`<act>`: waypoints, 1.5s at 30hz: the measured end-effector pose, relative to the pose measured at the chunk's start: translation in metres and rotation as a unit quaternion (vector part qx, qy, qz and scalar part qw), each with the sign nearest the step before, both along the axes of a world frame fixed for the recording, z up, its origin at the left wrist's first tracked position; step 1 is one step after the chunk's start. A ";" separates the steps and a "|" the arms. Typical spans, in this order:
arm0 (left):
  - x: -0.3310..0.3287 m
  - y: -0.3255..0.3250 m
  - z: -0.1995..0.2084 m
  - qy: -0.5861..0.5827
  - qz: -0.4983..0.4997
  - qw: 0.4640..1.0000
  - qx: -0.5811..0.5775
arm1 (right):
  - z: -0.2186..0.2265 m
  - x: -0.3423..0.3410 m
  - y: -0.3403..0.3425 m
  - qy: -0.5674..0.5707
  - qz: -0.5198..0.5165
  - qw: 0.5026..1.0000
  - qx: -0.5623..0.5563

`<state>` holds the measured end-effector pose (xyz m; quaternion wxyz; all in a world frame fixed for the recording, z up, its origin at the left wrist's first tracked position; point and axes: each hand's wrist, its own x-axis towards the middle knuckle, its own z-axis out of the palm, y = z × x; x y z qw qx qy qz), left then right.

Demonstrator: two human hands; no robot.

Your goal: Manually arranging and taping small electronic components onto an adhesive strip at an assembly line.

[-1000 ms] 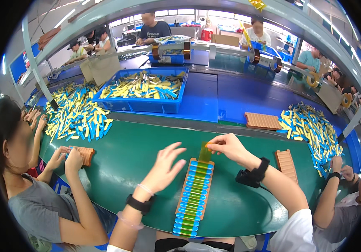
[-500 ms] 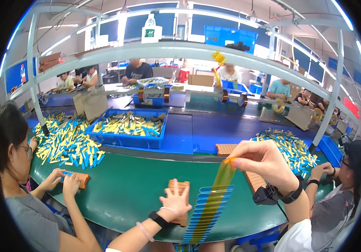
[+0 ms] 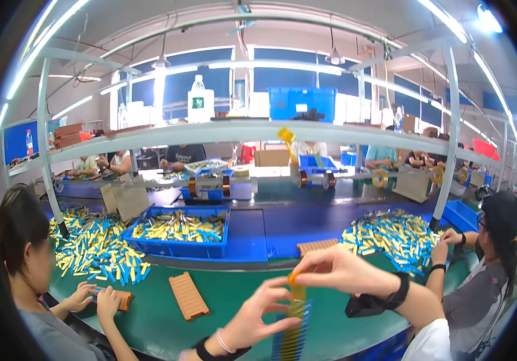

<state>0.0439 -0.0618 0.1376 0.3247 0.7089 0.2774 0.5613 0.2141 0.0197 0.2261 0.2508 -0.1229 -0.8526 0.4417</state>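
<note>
My right hand (image 3: 345, 272) pinches the top end of an amber, see-through tape strip (image 3: 296, 308) between thumb and fingertips. The strip hangs down over the green worktop, and a row of thin blue pieces (image 3: 284, 344) is stuck crosswise along it. Its lower end runs out of the picture. Beside the strip, on its left, is my left hand (image 3: 252, 319), open, with thumb and fingers apart. Whether the left fingers touch the tape I cannot tell. A grooved orange-brown block (image 3: 189, 296) lies on the worktop farther left.
Loose yellow and blue strips form piles at left (image 3: 99, 246) and right (image 3: 385, 237). A blue tray (image 3: 177, 246) holds more. Another grooved block (image 3: 317, 245) lies beyond my right hand. Co-workers sit close on both sides. A shelf beam (image 3: 246, 131) crosses overhead.
My left hand has come off the grooved block and up beside the strip. The block now lies farther left. My right hand still holds the tape, now farther left in view. The view has tilted up.
</note>
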 end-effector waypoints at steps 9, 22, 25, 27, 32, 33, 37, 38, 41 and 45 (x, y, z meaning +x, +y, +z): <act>-0.007 -0.010 -0.043 -0.065 0.079 0.994 -0.046 | -0.045 -0.029 0.031 -0.117 0.006 0.992 -0.037; 0.015 -0.008 -0.116 -0.111 0.060 0.953 -0.275 | -0.167 -0.022 0.065 -0.183 0.003 0.983 -0.022; 0.010 -0.001 -0.113 -0.154 0.009 0.926 -0.345 | -0.153 -0.025 0.083 -0.206 -0.028 0.975 0.082; 0.008 0.006 -0.115 -0.166 -0.009 0.914 -0.371 | -0.123 -0.029 0.102 -0.121 -0.137 0.960 0.213; -0.001 0.012 -0.121 -0.157 0.016 0.917 -0.365 | 0.081 -0.080 0.173 0.265 -0.242 0.813 0.459; -0.001 0.017 -0.120 -0.155 0.014 0.918 -0.364 | 0.112 -0.086 0.203 0.252 -0.272 0.758 0.536; -0.005 0.018 -0.121 -0.101 0.028 0.945 -0.308 | 0.152 -0.111 0.274 0.028 -0.403 0.688 0.604; -0.005 0.014 -0.122 -0.076 0.048 0.961 -0.262 | 0.151 -0.117 0.276 -0.128 -0.409 0.731 0.531; -0.003 0.008 -0.105 -0.096 0.062 0.961 -0.253 | 0.144 -0.124 0.278 -0.097 -0.422 0.719 0.544; 0.000 0.002 -0.101 -0.065 0.096 0.964 -0.238 | 0.150 -0.090 0.277 0.039 -0.387 0.689 0.611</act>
